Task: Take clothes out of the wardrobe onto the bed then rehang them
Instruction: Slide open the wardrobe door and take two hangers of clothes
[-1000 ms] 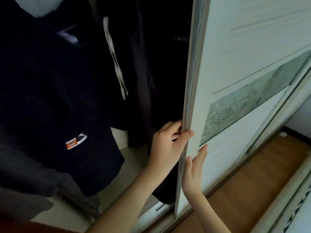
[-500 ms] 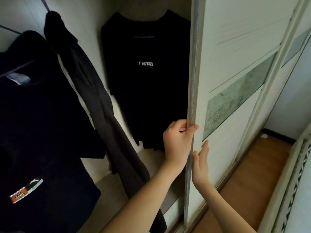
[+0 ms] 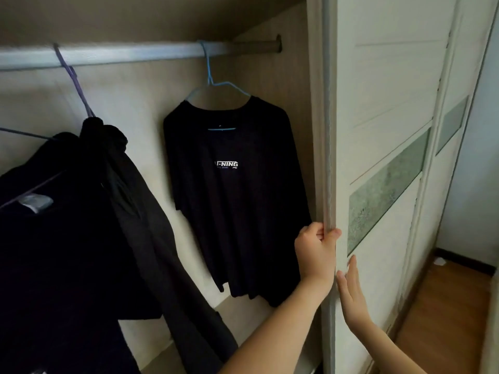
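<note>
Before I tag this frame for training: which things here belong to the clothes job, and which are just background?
Job:
black T-shirt on blue hanger
dark garments at left
rail
sliding door, left hand gripping its edge, right hand flat on it

Background:
wood floor
small white object by the skirting

Black clothes, pale door

By the gripping hand, the T-shirt (image 3: pixel 237 195) is black with white lettering, on a blue hanger (image 3: pixel 216 86); the door (image 3: pixel 378 157) it grips is cream with a mottled green floral band (image 3: pixel 386 190).

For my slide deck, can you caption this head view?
Left hand grips the sliding door edge, right hand flat on it; black T-shirt hangs inside.
</note>
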Demonstrator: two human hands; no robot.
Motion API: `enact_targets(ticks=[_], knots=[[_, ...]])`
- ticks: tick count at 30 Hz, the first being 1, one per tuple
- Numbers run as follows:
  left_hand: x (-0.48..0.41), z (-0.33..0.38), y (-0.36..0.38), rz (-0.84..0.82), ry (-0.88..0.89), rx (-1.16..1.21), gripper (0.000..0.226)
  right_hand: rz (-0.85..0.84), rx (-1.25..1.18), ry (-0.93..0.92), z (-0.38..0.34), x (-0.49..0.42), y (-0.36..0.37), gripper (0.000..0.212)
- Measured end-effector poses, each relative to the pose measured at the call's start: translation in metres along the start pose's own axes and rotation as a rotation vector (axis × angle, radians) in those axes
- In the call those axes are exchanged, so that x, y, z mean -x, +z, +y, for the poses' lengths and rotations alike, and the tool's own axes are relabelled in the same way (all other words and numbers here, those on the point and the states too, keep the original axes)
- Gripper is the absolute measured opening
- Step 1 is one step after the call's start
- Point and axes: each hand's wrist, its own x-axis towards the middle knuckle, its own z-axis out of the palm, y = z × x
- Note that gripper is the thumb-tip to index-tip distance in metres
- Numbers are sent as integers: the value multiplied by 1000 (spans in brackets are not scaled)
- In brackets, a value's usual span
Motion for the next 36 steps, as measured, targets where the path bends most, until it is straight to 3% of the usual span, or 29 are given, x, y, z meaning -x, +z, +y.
enact_targets(ticks=[2,5,7,9,11,13,16,20,23,26,29,33,35,36], knots=[[18,6,20,-103,-31,130,53,-35,-1,43,-6,-9,-9,102],[0,8,15,-29,1,108,65,-37,-7,70,-16,-7,-10,103],[14,15,0,-129,38,64,84,19,-46,142,-28,-2,-10,82],[15,26,-23,-156,126,-37,89,226,-64,114,-48,4,-8,51],[16,44,-58,-127,218,-138,64,413,-42,-124,-85,11,-6,44],[18,64,-105,-5,359,-167,42,447,-28,-366,-138,22,-7,31],[12,102,-186,221,562,-187,29,341,3,-649,-229,13,-1,27],[-7,145,-283,512,604,-231,22,186,31,-826,-342,-44,21,27],[-39,150,-340,687,502,-343,27,164,117,-859,-412,-106,37,34],[-80,135,-378,692,175,-329,38,127,290,-800,-460,-163,47,45],[-110,118,-391,439,-191,132,48,31,515,-702,-486,-200,55,55],[-129,106,-395,322,-271,744,17,-141,589,-506,-491,-234,62,46],[-137,102,-393,331,-273,864,5,-167,515,-453,-491,-248,67,33],[-140,100,-391,328,-269,846,13,-229,416,-403,-489,-253,70,28]])
